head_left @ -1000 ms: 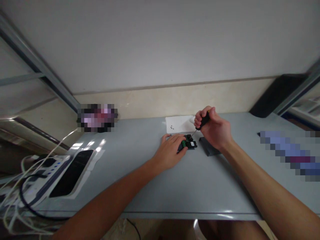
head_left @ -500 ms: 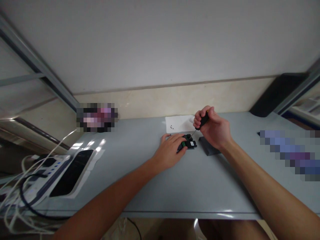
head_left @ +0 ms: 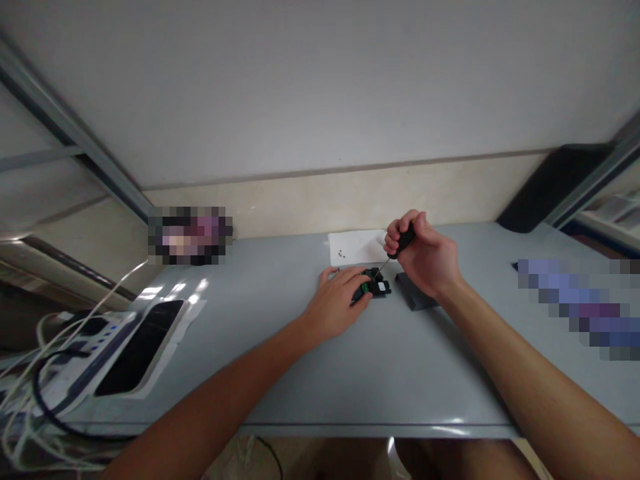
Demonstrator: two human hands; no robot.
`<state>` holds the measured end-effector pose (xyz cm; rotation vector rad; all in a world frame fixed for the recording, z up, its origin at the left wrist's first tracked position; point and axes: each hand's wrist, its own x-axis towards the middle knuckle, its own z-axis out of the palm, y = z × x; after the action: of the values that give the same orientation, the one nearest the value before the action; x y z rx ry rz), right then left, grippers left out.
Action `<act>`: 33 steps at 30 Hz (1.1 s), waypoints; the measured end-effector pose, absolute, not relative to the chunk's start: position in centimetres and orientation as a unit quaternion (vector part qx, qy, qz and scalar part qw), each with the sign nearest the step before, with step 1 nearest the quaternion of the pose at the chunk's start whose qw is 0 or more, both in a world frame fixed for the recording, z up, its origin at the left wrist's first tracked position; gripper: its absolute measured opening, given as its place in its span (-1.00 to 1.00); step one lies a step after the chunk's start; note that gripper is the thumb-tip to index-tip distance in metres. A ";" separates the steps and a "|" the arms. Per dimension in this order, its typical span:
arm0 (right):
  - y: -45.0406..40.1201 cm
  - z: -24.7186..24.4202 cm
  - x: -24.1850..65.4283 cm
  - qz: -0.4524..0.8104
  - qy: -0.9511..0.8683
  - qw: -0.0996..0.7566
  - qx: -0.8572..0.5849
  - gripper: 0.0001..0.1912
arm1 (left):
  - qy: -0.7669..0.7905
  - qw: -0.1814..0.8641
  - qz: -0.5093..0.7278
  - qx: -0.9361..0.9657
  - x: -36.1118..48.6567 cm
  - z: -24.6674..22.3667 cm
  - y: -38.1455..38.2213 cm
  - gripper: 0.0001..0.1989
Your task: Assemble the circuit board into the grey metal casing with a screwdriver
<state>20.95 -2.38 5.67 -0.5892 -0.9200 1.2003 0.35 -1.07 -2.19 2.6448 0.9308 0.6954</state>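
Near the middle of the grey table lies a small black device with green circuit board parts and a white label (head_left: 381, 287). My left hand (head_left: 339, 299) is closed over the device's left side and presses it to the table. My right hand (head_left: 424, 257) wraps round the black handle of a screwdriver (head_left: 403, 241). Its thin shaft slants down to the left, and the tip meets the device's upper part. A dark flat cover-like piece (head_left: 414, 293) lies under and beside my right wrist. Several tiny dark screws (head_left: 341, 254) rest on a white sheet of paper (head_left: 357, 245) behind the device.
On the left are a phone with a dark screen (head_left: 143, 348) and a white power strip (head_left: 95, 363) with tangled cables. A black cylindrical object (head_left: 553, 190) leans at the back right. Blurred items lie at both sides, and a wall (head_left: 320, 200) closes off the back.
The whole view has shifted slightly, moving things a little to the left. Both hands keep their hold, and the screwdriver stays at the device.
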 end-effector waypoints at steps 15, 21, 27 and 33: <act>-2.5 5.9 21.1 0.552 -0.380 0.702 -0.242 -0.58 | 0.319 0.133 0.267 0.900 0.5 -2.3 -1.1 -0.77; -2.6 6.1 20.8 0.571 -0.354 0.700 -0.242 -0.58 | 0.350 0.112 0.304 0.879 0.5 -2.1 -1.0 -0.84; -2.4 5.8 21.2 0.579 -0.320 0.715 -0.227 -0.71 | 0.351 0.115 0.304 0.878 0.4 -2.2 -0.7 -0.85; -1.6 5.3 22.0 0.582 -0.275 0.726 -0.244 -0.86 | 0.361 0.118 0.307 0.873 0.3 -2.2 -0.5 -0.84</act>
<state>22.01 -1.64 5.27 -0.5376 -0.6061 1.2826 0.30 -0.53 -2.17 2.5522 1.0556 0.8994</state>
